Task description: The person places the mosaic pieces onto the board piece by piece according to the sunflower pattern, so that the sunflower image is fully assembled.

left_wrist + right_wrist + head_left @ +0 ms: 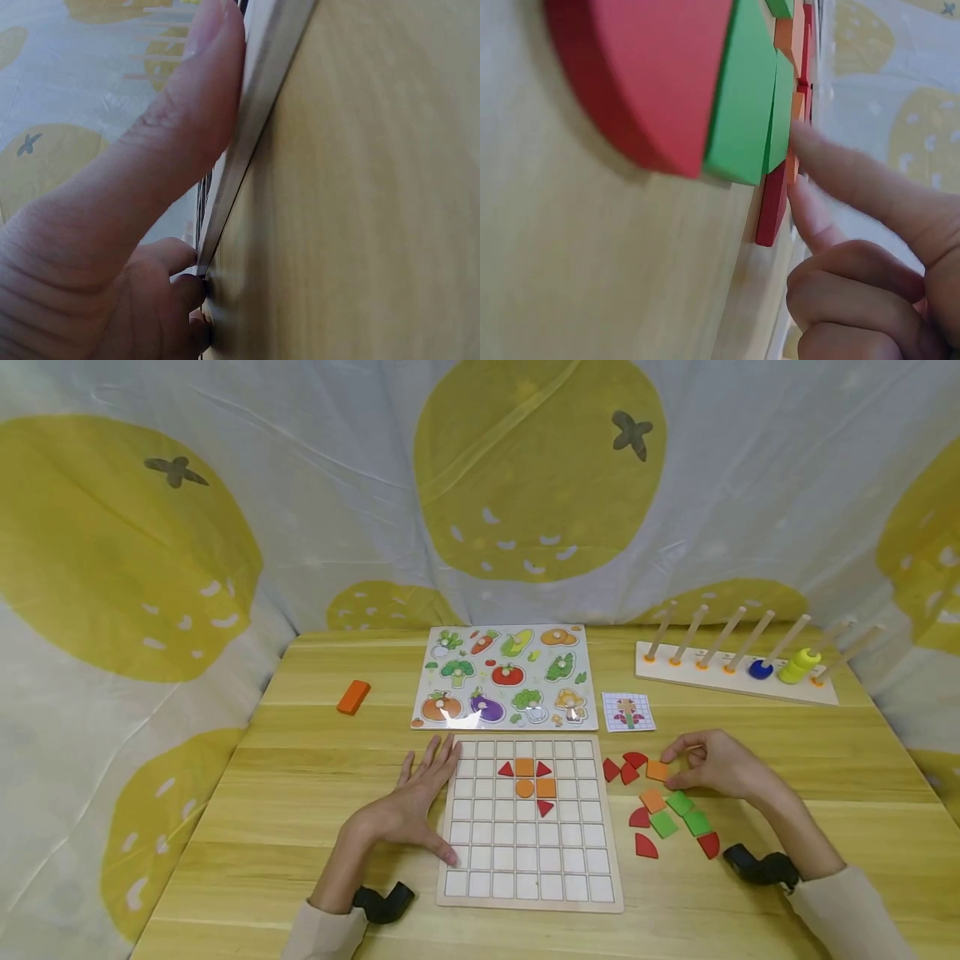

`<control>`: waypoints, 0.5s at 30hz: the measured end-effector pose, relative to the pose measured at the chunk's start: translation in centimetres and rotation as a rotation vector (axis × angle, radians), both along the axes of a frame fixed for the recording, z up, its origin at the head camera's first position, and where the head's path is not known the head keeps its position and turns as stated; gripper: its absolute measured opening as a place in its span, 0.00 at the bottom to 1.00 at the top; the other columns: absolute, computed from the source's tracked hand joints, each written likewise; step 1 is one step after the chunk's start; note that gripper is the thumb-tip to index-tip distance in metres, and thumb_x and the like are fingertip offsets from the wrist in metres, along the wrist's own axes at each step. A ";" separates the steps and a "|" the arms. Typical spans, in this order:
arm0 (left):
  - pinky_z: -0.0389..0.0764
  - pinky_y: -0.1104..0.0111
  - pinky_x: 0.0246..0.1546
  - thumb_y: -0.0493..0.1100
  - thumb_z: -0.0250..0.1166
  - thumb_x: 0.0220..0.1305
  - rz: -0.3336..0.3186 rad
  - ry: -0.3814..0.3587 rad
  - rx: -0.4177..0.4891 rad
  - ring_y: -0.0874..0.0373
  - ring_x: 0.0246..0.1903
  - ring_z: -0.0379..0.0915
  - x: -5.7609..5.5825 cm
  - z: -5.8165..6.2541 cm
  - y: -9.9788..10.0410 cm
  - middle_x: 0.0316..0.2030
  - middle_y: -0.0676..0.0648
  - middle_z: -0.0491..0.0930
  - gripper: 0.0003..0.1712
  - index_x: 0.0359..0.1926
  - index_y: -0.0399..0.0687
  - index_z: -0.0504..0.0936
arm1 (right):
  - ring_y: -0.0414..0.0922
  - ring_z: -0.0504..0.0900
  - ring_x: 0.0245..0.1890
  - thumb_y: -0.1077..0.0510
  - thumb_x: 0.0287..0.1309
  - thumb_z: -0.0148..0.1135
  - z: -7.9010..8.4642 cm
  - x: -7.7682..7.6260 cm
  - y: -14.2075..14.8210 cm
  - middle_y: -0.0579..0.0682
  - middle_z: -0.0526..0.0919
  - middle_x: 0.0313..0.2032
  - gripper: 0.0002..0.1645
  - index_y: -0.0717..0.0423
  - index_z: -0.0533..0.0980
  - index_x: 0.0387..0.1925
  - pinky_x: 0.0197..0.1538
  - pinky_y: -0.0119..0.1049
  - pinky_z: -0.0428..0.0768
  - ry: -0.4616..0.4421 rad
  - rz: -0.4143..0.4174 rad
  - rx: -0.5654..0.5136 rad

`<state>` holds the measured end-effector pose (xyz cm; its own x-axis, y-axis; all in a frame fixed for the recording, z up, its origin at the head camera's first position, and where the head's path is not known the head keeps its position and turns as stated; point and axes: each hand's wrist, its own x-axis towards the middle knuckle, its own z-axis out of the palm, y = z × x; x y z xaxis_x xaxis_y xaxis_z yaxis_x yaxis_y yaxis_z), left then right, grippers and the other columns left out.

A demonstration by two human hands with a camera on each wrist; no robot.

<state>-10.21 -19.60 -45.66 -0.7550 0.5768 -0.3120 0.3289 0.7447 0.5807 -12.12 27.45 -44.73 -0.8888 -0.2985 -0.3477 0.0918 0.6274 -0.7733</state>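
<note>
A wooden grid board (531, 823) lies in the middle of the table. Near its top sit two orange squares, an orange circle (525, 788) and three red triangles (545, 808). My left hand (405, 814) rests along the board's left edge with fingers spread, the thumb (214, 67) on the rim in the left wrist view. To the right of the board, my right hand (716, 764) pinches an orange square tile (657, 770) between thumb and index finger, its other fingers curled. Green squares (697, 822) and red quarter-circle pieces (646, 846) lie loose around it.
Behind the board lies a vegetable knob puzzle (505, 677). A small pattern card (627, 712) is to its right, near a peg rack (735, 675) with blue and yellow-green beads. An orange block (353, 697) lies at the left. A patterned cloth hangs behind.
</note>
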 end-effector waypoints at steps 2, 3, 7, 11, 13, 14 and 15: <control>0.19 0.39 0.78 0.62 0.87 0.34 0.001 -0.002 -0.003 0.43 0.82 0.12 0.0 0.0 0.0 0.82 0.43 0.19 0.91 0.83 0.45 0.30 | 0.36 0.58 0.18 0.58 0.51 0.80 0.0 -0.1 0.0 0.41 0.60 0.17 0.24 0.65 0.81 0.46 0.23 0.31 0.59 -0.002 -0.004 0.005; 0.19 0.39 0.78 0.63 0.87 0.34 0.001 -0.002 -0.005 0.43 0.82 0.12 0.0 0.0 0.0 0.82 0.43 0.19 0.91 0.83 0.46 0.30 | 0.35 0.59 0.18 0.57 0.51 0.80 -0.1 -0.1 0.0 0.41 0.61 0.17 0.24 0.65 0.81 0.46 0.23 0.31 0.59 -0.002 -0.007 0.010; 0.19 0.39 0.79 0.63 0.87 0.34 0.002 -0.001 -0.012 0.43 0.82 0.13 0.0 -0.1 0.0 0.82 0.43 0.20 0.91 0.83 0.46 0.30 | 0.36 0.58 0.18 0.58 0.52 0.79 -0.2 -0.2 -0.1 0.41 0.60 0.17 0.22 0.64 0.81 0.46 0.23 0.31 0.58 0.017 0.001 0.017; 0.19 0.39 0.79 0.63 0.87 0.34 0.003 -0.004 -0.010 0.43 0.82 0.13 0.0 0.0 0.0 0.83 0.44 0.20 0.91 0.83 0.46 0.30 | 0.36 0.57 0.18 0.59 0.54 0.78 -0.2 -0.2 -0.1 0.41 0.58 0.17 0.21 0.64 0.82 0.46 0.24 0.33 0.58 0.040 0.012 0.018; 0.19 0.39 0.79 0.62 0.87 0.34 0.003 -0.005 -0.007 0.43 0.82 0.13 0.0 0.0 0.0 0.83 0.44 0.20 0.91 0.83 0.46 0.30 | 0.36 0.57 0.19 0.58 0.54 0.78 -0.2 -0.3 -0.1 0.41 0.58 0.18 0.22 0.63 0.82 0.48 0.24 0.34 0.58 0.046 0.012 0.017; 0.19 0.39 0.79 0.62 0.87 0.34 0.003 -0.006 -0.006 0.43 0.82 0.13 0.0 0.0 0.0 0.83 0.44 0.20 0.91 0.83 0.46 0.30 | 0.36 0.57 0.19 0.57 0.54 0.78 -0.2 -0.3 -0.1 0.41 0.58 0.18 0.22 0.63 0.82 0.49 0.24 0.34 0.58 0.045 0.012 0.013; 0.19 0.39 0.79 0.62 0.87 0.34 0.004 -0.007 -0.005 0.43 0.82 0.13 0.0 0.1 0.0 0.83 0.44 0.20 0.91 0.83 0.46 0.30 | 0.36 0.58 0.19 0.57 0.54 0.78 -0.2 -0.3 -0.1 0.41 0.59 0.18 0.23 0.64 0.82 0.49 0.24 0.34 0.59 0.037 0.010 0.003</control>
